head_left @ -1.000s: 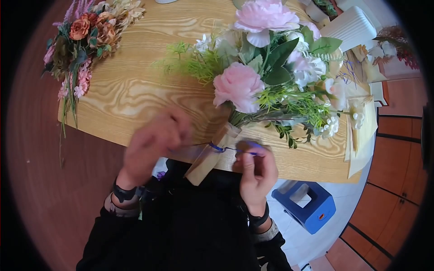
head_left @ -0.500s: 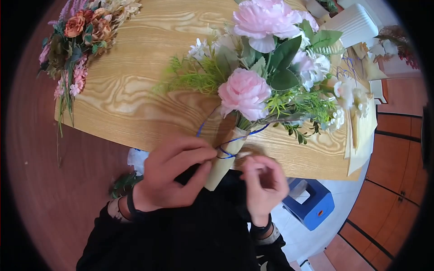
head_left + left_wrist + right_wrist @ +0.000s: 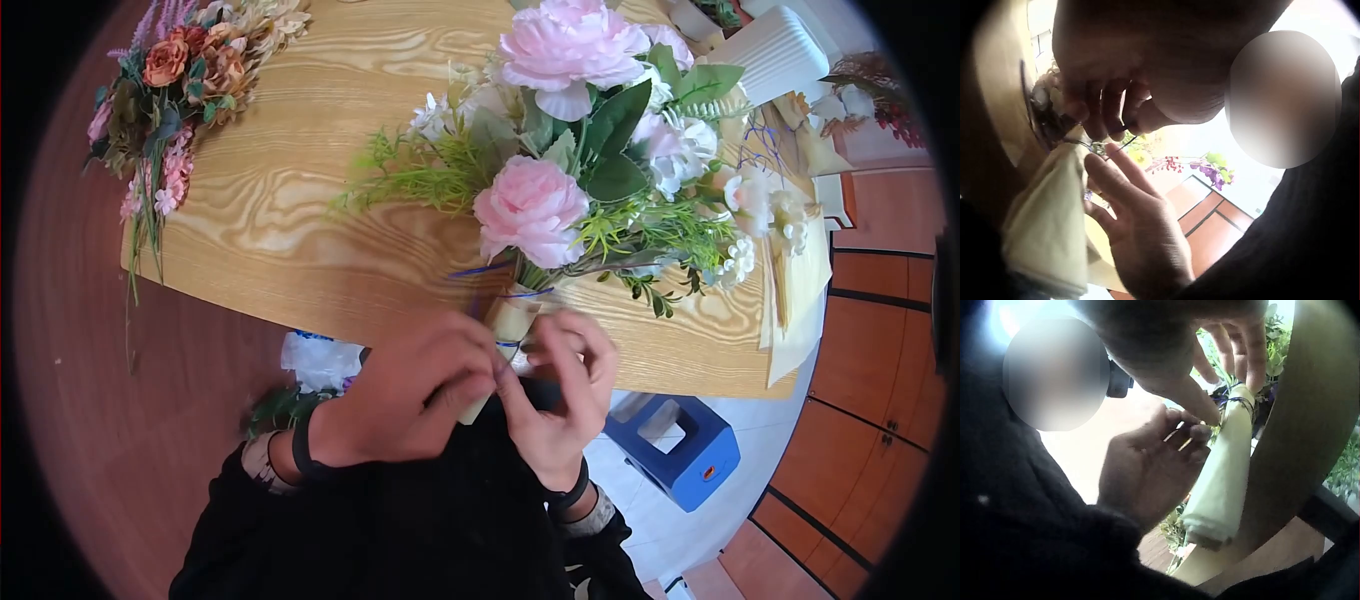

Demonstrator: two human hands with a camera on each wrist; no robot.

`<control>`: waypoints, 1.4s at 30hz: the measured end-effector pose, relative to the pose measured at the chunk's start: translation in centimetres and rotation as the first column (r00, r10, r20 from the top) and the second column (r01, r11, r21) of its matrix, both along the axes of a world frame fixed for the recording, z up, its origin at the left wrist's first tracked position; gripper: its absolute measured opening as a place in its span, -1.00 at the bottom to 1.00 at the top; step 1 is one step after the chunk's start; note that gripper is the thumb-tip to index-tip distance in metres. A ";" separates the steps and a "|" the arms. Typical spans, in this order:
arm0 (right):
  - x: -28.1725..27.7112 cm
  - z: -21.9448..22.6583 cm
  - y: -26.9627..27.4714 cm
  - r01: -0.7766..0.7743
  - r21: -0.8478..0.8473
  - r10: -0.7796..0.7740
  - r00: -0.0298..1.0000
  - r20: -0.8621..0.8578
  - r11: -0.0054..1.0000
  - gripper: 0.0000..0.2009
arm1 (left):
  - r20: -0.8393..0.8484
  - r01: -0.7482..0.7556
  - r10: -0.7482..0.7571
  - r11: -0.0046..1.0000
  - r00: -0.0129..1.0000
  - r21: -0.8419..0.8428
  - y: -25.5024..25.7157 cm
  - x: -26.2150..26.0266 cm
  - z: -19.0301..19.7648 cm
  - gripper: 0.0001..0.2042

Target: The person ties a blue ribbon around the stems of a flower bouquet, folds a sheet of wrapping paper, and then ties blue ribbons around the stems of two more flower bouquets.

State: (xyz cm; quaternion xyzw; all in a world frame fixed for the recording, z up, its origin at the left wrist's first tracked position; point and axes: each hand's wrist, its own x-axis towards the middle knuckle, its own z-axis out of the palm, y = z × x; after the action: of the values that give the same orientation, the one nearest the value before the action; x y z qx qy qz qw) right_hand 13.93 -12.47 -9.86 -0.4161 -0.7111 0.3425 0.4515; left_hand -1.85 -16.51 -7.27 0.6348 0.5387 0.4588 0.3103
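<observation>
A bouquet of artificial pink and white flowers [image 3: 532, 208] lies on the wooden table, its stems bundled in cream wrapping paper [image 3: 1219, 472]. Thin blue ribbon [image 3: 508, 345] loops round the wrapped handle, which reaches past the table edge toward the body. My left hand [image 3: 410, 385] pinches a ribbon end between thumb and finger just left of the handle, as the left wrist view shows. My right hand [image 3: 565, 405] is on the other side, its fingers spread behind the wrap and its thumb reaching across to the ribbon beside the left fingertips.
Another bunch of orange and pink flowers [image 3: 175, 80] lies at the table's left. Toward the right are a white ribbed vase [image 3: 775, 55], loose blue ribbon [image 3: 765, 145] and cream paper sheets [image 3: 800, 340]. A blue stool [image 3: 680, 450] stands below the right table edge.
Both hands have come together at the ribbon; a second ago they were apart on either side of the handle. The ribbon's loop now lies lower on the wrap.
</observation>
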 end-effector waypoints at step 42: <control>16.0 24.0 38.3 0.389 0.651 -0.118 0.900 -0.420 0.651 -0.84 | -0.022 -0.337 0.350 0.883 0.937 -0.328 0.0 1.4 -3.1 -0.58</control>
State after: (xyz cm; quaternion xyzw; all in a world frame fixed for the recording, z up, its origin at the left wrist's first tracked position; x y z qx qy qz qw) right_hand 29.93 25.80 14.10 -0.2359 -0.6316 0.0342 0.7377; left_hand -0.49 -16.50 -10.40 0.4604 0.7051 0.4227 0.3348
